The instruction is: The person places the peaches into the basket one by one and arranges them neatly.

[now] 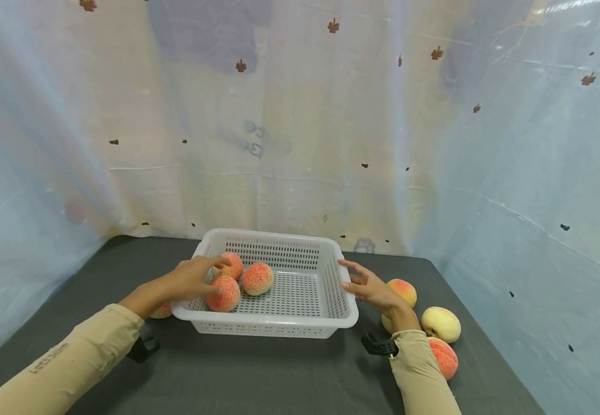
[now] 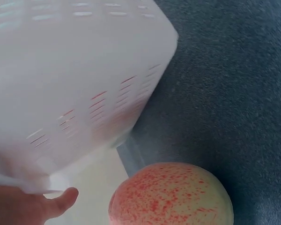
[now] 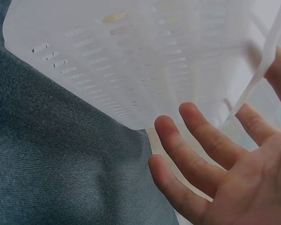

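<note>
A white perforated basket [image 1: 279,237] stands on the dark table [image 1: 258,380]. Three speckled peaches [image 1: 257,278] lie in its left half. My left hand [image 1: 217,275] reaches over the left rim, fingers stretched out above two of those peaches; I cannot tell whether it touches them. In the left wrist view only its thumb [image 2: 61,201] shows, below the basket's outer wall [image 2: 75,84], with another peach [image 2: 171,194] on the table outside. My right hand [image 1: 346,274] is open at the right rim, its straight fingers [image 3: 187,145] beside the wall [image 3: 131,61].
Several peaches lie on the table right of the basket, one orange [image 1: 404,290], one pale yellow [image 1: 441,324], one red [image 1: 445,358]. A pale patterned curtain [image 1: 300,127] hangs behind and at both sides. The table's right edge runs close past the fruit.
</note>
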Demonstrator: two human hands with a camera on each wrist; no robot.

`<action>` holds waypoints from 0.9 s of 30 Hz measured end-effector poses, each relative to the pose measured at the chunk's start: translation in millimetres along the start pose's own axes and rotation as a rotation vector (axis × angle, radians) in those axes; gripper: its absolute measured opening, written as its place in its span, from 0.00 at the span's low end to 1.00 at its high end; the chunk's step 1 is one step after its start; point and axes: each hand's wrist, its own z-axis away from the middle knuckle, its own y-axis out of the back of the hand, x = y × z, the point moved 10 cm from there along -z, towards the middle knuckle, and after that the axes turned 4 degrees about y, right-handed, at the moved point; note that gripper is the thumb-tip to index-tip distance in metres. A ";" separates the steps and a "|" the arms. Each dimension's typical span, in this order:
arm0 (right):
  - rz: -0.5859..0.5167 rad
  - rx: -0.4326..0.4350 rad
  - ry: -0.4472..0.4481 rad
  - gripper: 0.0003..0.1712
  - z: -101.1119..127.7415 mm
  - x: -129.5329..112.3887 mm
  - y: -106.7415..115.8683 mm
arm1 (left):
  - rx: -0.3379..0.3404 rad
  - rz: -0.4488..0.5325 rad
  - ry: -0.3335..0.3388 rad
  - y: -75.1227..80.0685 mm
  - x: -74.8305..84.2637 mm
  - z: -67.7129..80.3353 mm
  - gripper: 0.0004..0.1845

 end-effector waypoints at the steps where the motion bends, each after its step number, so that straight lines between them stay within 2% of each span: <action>1: -0.001 0.000 -0.001 0.45 0.3 0.1 -0.1 | 0.001 0.028 -0.005 1.2 0.1 -0.1 0.35; 5: -0.007 -0.002 -0.003 0.45 1.1 0.3 -1.0 | -0.002 0.125 -0.010 4.9 -1.5 0.4 0.34; 7: -0.007 -0.001 -0.001 0.45 1.2 0.2 -1.2 | 0.005 0.144 -0.016 8.5 -1.6 0.9 0.34; 18: -0.011 0.006 0.007 0.44 0.9 -2.1 1.1 | 0.045 0.133 -0.028 29.3 -1.3 6.9 0.34; 27: -0.014 0.004 0.005 0.45 -0.7 0.0 -0.6 | 0.110 0.172 -0.048 43.0 -11.7 19.4 0.33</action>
